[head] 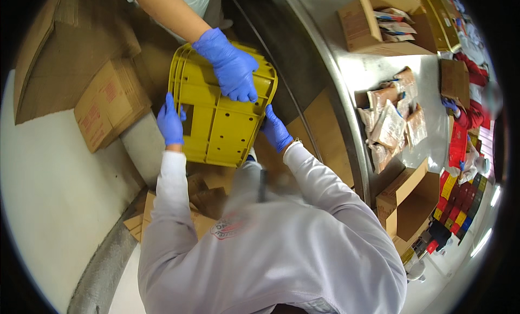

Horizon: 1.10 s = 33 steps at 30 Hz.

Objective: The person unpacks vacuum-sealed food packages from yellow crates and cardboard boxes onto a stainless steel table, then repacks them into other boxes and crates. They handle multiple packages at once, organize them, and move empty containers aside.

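Note:
Between my hands is a yellow plastic crate (203,127), tilted in front of me. My left hand (171,121), in a blue glove, grips its left edge, with the fingers around the side. At the crate's right edge is my right hand (276,129), also gloved in blue, with the palm against the side and part of the fingers hidden. Another person's blue-gloved hand (235,70) reaches in from the top and rests, fingers curled, on the upper part of the crate.
Folded cardboard boxes (109,103) lean by the wall at left. On the steel table (426,82) at right lie several filled plastic bags (390,123), between an open carton of bags (365,29) and another open carton (418,204). Cardboard lies on the floor. Co-workers stand beyond the table.

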Motion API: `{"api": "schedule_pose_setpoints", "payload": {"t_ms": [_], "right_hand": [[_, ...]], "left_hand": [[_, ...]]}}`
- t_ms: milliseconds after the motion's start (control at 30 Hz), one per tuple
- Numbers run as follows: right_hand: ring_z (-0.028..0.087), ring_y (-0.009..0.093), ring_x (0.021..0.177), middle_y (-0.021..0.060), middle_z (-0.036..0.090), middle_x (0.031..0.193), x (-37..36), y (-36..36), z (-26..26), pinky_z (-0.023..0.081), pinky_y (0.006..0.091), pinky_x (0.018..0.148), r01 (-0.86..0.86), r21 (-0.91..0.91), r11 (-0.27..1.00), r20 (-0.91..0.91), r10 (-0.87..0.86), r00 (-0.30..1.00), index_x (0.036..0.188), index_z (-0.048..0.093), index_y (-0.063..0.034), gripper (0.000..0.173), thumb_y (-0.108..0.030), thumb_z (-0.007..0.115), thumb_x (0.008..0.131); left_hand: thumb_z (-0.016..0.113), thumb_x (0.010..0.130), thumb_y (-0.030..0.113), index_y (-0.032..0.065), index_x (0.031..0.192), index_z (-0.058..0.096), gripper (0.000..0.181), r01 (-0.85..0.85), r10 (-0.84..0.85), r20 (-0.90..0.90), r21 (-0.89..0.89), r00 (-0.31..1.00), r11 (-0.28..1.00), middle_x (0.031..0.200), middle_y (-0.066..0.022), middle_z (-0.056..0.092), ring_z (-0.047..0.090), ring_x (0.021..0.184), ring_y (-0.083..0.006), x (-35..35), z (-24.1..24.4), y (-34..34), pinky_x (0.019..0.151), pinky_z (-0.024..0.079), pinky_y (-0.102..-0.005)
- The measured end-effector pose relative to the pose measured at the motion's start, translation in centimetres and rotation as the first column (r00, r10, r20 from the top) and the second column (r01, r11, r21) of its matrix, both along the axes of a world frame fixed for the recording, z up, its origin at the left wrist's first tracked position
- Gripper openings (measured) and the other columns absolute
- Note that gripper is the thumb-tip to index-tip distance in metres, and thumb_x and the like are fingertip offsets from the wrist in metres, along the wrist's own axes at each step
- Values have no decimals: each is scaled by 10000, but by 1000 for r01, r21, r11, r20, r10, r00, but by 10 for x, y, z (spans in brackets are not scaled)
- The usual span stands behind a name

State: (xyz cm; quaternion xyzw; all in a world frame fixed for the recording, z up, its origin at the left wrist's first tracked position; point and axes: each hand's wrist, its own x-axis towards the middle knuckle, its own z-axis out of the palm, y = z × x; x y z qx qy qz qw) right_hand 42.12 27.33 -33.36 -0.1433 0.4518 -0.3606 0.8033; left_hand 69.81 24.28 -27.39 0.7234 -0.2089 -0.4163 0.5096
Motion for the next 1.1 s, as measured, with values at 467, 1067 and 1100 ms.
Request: {"api": "schedule_pose_setpoints", "payload": {"t_ms": [467,1067,1100], "right_hand": [[450,186,1181,92,485,1282,-55,100,217,351,315,1015,-16,-484,875,-41,-4,999,1392,292,-76,735,-117,705,785],[473,205,1139,89,494,1230,-277,444,361,409,339,950,435,-899,51,249,-756,605,1274,413,-30,670,43,730,689],[503,197,1101,86,525,1196,-293,463,361,434,332,919,429,-903,-12,255,-819,514,1248,437,-20,623,43,725,699]], "left_hand": [[444,948,441,22,974,586,443,30,13,167,-251,986,968,707,-26,507,462,569,-88,-70,155,144,498,393,-228],[429,939,148,-19,911,555,211,767,542,700,-624,465,149,844,-158,611,582,741,-284,-314,420,334,646,436,-377],[452,923,128,-29,985,551,195,808,618,650,-587,441,41,894,-169,619,593,755,-291,-346,430,333,645,449,-361]]}}
